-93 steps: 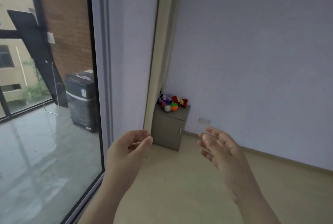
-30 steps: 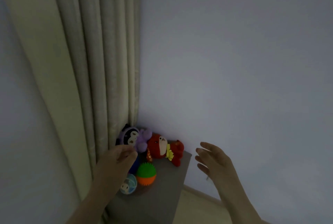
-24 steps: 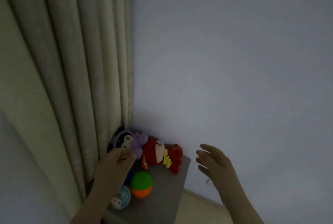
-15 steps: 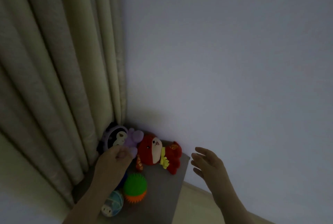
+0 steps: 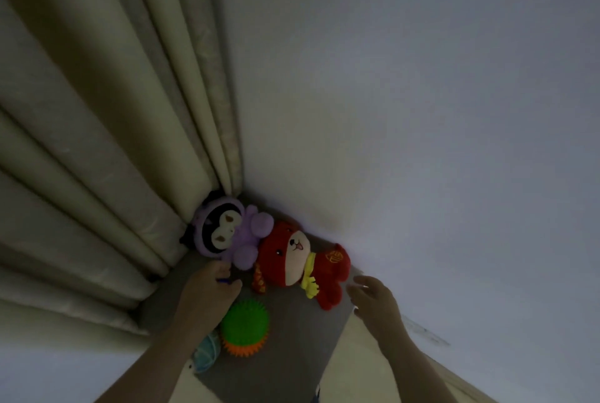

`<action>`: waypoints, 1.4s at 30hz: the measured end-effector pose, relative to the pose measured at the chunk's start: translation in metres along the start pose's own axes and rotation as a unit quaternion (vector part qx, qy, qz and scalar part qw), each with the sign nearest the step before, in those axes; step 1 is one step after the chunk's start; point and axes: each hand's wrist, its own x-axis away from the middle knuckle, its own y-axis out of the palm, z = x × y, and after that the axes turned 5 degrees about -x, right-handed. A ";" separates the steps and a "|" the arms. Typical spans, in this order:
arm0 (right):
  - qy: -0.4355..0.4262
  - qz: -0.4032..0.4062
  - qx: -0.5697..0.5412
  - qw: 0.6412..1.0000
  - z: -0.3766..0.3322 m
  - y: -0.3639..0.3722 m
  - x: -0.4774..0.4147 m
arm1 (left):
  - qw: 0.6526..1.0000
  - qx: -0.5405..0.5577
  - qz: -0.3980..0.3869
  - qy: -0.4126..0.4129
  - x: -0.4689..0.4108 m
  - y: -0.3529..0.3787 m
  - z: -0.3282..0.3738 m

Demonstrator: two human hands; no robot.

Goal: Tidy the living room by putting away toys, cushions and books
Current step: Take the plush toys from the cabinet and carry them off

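Blue shows as a thin sliver under the fingers [image 5: 219, 269] of your left hand [image 5: 207, 292], which are bent down onto the grey cabinet [image 5: 285, 354]. Whatever the blue belongs to is almost wholly hidden, so you cannot tell whether those fingers grasp it or only lie over it. Their tips sit just beside the lower foot of the purple plush toy [image 5: 227, 234], which leans back into the corner with its head against the folds of the beige curtain [image 5: 113, 143]. Touching the purple toy's right side lies the red plush dog [image 5: 298, 266] in a yellow scarf, stretched along the foot of the pale wall [image 5: 422, 110]. Below your left hand, near the cabinet's front, rests the green-and-orange spiky ball [image 5: 245, 326], and just beside it a pale blue ball [image 5: 206, 354] is half covered by your left forearm. Your right hand [image 5: 373, 298] hangs at the cabinet's right edge, near the red dog's foot but apart from it, fingers spread and released, holding nothing. A strip of light floor [image 5: 354, 376] shows beyond that edge.
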 end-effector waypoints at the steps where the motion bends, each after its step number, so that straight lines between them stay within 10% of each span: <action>1: 0.011 -0.006 0.011 1.000 0.004 0.002 -0.009 | 1.000 -0.008 -0.006 -0.009 -0.003 0.004 0.000; 25: 0.097 -0.090 0.078 0.988 0.083 0.058 -0.130 | 0.998 -0.050 0.024 -0.017 -0.134 0.094 -0.030; 42: 0.015 0.093 -0.065 0.993 0.047 0.052 -0.105 | 0.992 0.068 0.068 -0.085 -0.127 0.065 0.001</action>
